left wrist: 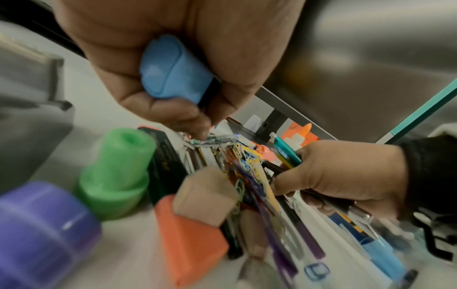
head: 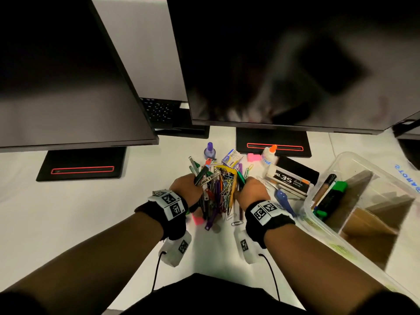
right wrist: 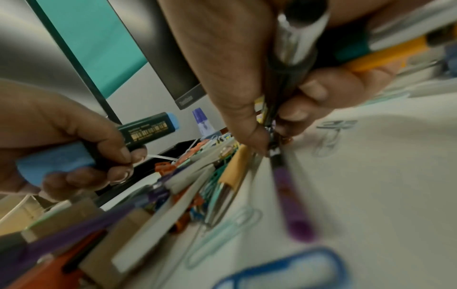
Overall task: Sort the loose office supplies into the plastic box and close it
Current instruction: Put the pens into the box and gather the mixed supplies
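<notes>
The left hand (head: 185, 187) grips a blue-capped highlighter (left wrist: 170, 72); the right hand (head: 252, 192) grips a bundle of pens (right wrist: 291, 64). Between them lies the pile of supplies (head: 218, 189). The open plastic box (head: 322, 226) sits just right of the right hand.

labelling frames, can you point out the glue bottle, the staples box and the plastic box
glue bottle (head: 270, 154): head view, on its white body below the orange cap
staples box (head: 292, 179): head view, on the printed black label
plastic box (head: 318, 226): head view, on its clear near rim
</notes>
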The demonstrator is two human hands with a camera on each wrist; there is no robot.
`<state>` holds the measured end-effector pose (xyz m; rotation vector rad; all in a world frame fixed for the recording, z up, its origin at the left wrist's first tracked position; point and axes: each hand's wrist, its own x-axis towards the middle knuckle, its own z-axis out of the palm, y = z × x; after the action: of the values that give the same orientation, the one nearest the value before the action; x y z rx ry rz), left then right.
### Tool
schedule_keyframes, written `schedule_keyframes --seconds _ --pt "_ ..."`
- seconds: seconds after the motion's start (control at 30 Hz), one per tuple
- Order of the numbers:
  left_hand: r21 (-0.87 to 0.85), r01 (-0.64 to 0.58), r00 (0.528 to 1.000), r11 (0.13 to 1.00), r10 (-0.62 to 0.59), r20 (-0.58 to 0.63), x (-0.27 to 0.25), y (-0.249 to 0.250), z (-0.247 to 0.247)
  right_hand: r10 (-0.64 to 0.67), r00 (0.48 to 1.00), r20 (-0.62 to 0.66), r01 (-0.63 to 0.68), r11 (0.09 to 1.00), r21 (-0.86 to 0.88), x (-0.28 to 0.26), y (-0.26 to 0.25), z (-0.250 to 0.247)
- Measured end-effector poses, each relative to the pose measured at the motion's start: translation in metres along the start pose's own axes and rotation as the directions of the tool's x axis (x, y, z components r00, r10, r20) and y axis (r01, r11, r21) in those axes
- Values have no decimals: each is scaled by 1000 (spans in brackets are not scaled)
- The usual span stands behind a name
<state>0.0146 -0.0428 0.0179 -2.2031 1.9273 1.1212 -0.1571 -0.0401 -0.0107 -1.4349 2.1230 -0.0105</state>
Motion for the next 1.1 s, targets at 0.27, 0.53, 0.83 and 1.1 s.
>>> schedule_keyframes --seconds 0.27,0.53,0.83,1.1 --pt "126 -71 997 989 66 43 5 5 21 91 996 25 -93 993 78 -6 12 -17" --pt "319 -41 998 947 27 50 9 0 25 65 997 42 -66 997 35 -15 2 0" --pt "319 -25 1000 947 28 -2 3 6 33 51 990 131 -52 999 2 -20 7 3" --pt "205 68 996 976 -78 37 8 8 26 84 989 122 -106 976 192 -24 13 -14"
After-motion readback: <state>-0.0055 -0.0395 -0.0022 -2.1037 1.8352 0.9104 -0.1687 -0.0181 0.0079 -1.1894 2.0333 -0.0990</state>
